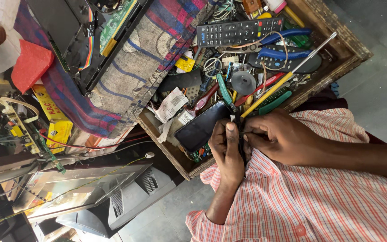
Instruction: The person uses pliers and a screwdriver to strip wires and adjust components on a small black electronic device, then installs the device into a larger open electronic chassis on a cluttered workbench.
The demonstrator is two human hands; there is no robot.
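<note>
Both hands are bunched together right at the near edge of a cluttered wooden tray [337,33], just above the person's red-and-white checked shirt [310,201]. The left hand [227,150] is closed, thumb up, pinching a small dark part [239,134] that's too tiny to make out. The right hand [283,136] is curled shut too, fingertips pressed onto that same part, so the two hands are touching.

Just beside the left hand, one black smartphone [201,127] lies screen up, tilted over the tray's edge. Count for the tray: one black remote control [239,31] with rows of buttons, one pair of blue-handled pliers [283,45], one long screwdriver with a yellow handle [287,78] lying diagonally with its handle end near the right hand, and one green-handled tool [224,89]. Lots of other small bits are too jumbled to count.

Off to the side, one striped plaid cloth [135,71] sits under one opened black device with a green circuit board [113,24].
</note>
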